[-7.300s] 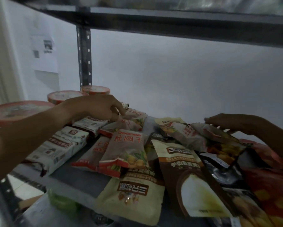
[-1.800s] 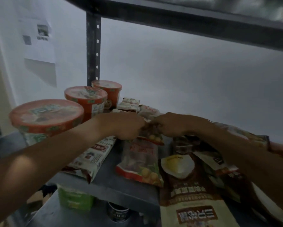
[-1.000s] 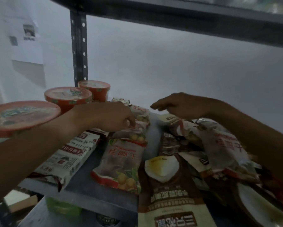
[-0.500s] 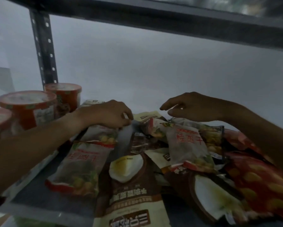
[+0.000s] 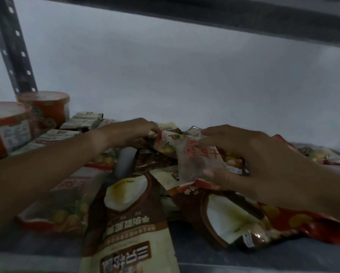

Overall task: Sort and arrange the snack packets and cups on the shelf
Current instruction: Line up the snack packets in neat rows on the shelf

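At centre frame the right hand (image 5: 259, 166) grips a pale longan packet (image 5: 198, 162) between fingers and thumb above the shelf's (image 5: 283, 255) snack pile. The left hand (image 5: 129, 133) pinches a packet edge (image 5: 159, 134) behind it, and two orange cups (image 5: 27, 117) stand at left.

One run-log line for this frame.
right hand: grips longan packet | left hand: pinches another packet's edge | cups: back left

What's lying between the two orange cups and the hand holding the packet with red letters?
In the head view, grey-and-white packets sit beside the orange cups, then the left hand reaches across before the right hand holding the red-lettered packet.
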